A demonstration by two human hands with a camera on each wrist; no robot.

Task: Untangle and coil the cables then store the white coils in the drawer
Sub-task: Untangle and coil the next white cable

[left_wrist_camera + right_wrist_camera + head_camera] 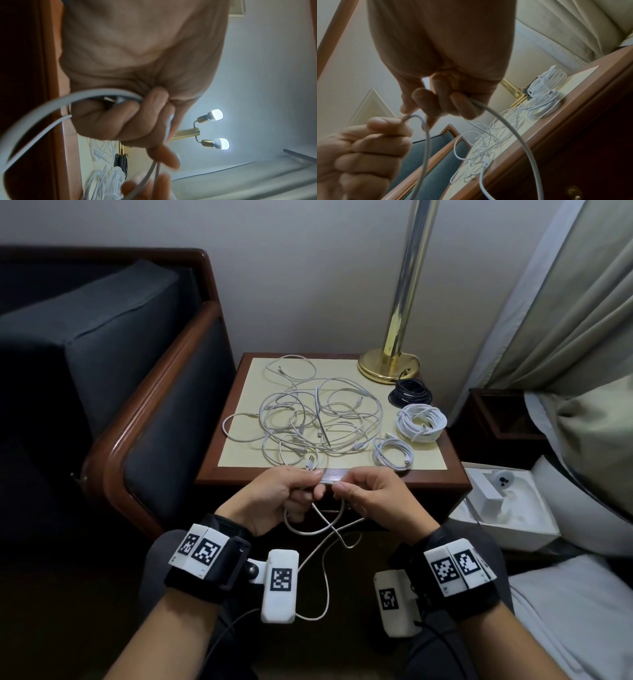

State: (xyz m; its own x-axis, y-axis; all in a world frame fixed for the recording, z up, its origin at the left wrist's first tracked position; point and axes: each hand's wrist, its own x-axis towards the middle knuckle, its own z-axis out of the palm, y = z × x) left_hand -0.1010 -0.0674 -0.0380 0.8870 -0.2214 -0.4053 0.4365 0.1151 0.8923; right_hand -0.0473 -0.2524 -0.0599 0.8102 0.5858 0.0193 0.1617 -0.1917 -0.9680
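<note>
Just in front of the bench (442, 479), both hands were curled round one white cable (327, 529): the left hand (274, 498) gripped loops of it, the right hand (370, 494) pinched it, slack hanging below. The tangled pile (308, 419) sat on the bench.

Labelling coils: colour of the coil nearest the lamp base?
Black; clearest in the head view.
</note>
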